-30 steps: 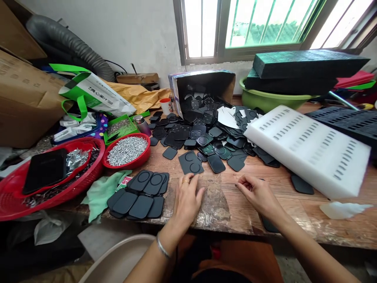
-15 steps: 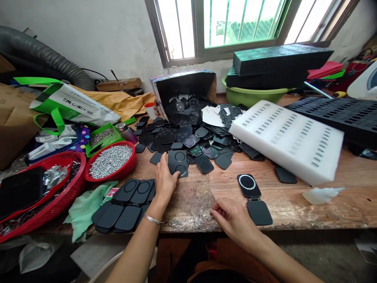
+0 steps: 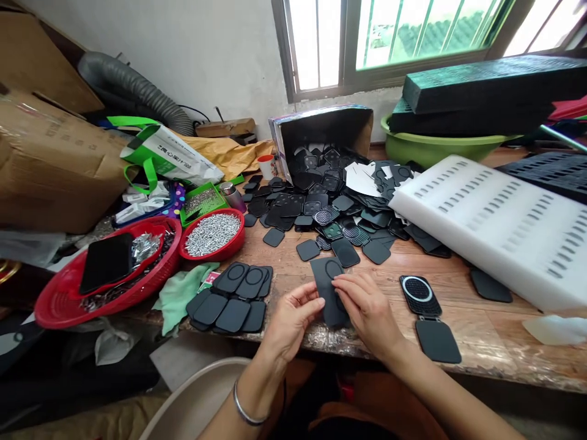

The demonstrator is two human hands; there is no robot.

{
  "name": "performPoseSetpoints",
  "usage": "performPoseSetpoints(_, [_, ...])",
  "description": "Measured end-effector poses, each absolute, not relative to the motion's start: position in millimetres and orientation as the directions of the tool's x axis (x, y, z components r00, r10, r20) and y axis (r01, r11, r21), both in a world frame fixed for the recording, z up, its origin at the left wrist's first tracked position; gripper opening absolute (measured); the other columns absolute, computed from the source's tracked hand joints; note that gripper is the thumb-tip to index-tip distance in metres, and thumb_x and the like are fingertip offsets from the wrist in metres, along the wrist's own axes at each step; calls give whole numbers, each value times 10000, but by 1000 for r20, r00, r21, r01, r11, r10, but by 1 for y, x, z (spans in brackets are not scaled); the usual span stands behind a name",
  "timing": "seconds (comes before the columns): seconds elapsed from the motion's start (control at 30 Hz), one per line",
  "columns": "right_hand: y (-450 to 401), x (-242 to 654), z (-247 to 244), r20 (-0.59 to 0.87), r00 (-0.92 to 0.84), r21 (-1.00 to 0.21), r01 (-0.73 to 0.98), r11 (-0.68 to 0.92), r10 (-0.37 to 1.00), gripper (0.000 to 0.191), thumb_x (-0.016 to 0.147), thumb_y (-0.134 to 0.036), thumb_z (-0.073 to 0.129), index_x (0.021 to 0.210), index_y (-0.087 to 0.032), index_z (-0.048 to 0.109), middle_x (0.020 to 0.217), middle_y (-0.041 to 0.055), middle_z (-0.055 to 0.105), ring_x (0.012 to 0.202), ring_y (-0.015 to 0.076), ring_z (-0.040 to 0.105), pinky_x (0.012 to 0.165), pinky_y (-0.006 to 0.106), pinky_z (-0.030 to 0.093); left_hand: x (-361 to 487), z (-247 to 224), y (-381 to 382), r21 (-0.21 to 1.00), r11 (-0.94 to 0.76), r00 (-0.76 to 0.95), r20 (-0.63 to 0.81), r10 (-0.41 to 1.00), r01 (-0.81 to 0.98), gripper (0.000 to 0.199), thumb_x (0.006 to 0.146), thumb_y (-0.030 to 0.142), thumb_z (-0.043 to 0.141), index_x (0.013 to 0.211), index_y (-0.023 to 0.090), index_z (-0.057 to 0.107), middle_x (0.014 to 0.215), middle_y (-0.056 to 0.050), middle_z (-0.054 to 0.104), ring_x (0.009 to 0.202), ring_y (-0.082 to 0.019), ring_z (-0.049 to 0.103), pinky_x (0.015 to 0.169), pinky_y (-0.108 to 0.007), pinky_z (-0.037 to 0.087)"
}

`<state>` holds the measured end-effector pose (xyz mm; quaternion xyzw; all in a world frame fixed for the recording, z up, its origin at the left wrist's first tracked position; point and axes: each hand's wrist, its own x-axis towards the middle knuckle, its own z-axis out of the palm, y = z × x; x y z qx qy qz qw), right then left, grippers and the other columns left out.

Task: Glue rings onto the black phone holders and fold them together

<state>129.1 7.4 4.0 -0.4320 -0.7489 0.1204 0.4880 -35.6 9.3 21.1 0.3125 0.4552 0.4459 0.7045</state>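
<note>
A dark rectangular sheet with ring outlines is held between both hands over the table's front part. My left hand pinches its left edge between thumb and fingers. My right hand grips the sheet's right side, fingertips on its face, hiding part of a ring. To the right lies an unfolded hinged black piece, its upper panel bearing a white ring and its lower panel plain. Left of my hands sits a group of similar black folding pieces, overlapping each other.
Loose black pieces spill from a tipped box at the back. A white foam block stands at right. Red baskets and a red bowl of metal pins are at left. The table's front edge runs below my hands.
My left hand has brought the sheet from the pile's edge toward the front, and my right hand has moved onto it. The view has shifted left.
</note>
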Motion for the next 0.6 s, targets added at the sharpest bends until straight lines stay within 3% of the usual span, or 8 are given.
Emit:
performPoseSetpoints(0.13, [5, 123, 2, 565, -180, -647, 509, 568, 805, 172, 908, -153, 531, 1041, -175, 638, 990, 90, 642, 945, 211, 575, 838, 350, 492, -37, 15, 4, 890, 365, 123, -344, 931, -274, 283, 630, 234, 822, 862, 120, 709, 778, -37, 699, 700, -111, 608, 690, -210, 480])
performPoseSetpoints(0.33, [4, 119, 11, 449, -233, -706, 500, 502, 863, 161, 932, -170, 474, 871, -175, 622, 842, 55, 624, 804, 177, 573, 727, 302, 454, -37, 12, 1, 966, 235, 140, -220, 965, -105, 173, 700, 251, 760, 813, 132, 707, 726, -2, 659, 645, -80, 550, 608, -167, 419])
performPoseSetpoints(0.47, [22, 142, 4, 284, -21, -836, 483, 259, 958, 215, 928, -290, 481, 774, -180, 583, 717, 29, 592, 681, 162, 545, 623, 281, 425, -43, 7, 2, 950, 297, 130, -284, 950, -94, 207, 667, 243, 768, 816, 123, 687, 706, 1, 638, 620, -79, 535, 578, -169, 405])
performPoseSetpoints(0.6, [40, 175, 2, 79, 282, -991, 126, 44, 956, 235, 888, -420, 544, 833, -192, 547, 526, -43, 512, 456, 115, 467, 446, 223, 374, -51, 2, 6, 930, 321, 40, -319, 947, -179, 227, 619, 227, 791, 774, 116, 669, 655, 17, 609, 598, -68, 519, 570, -157, 406])
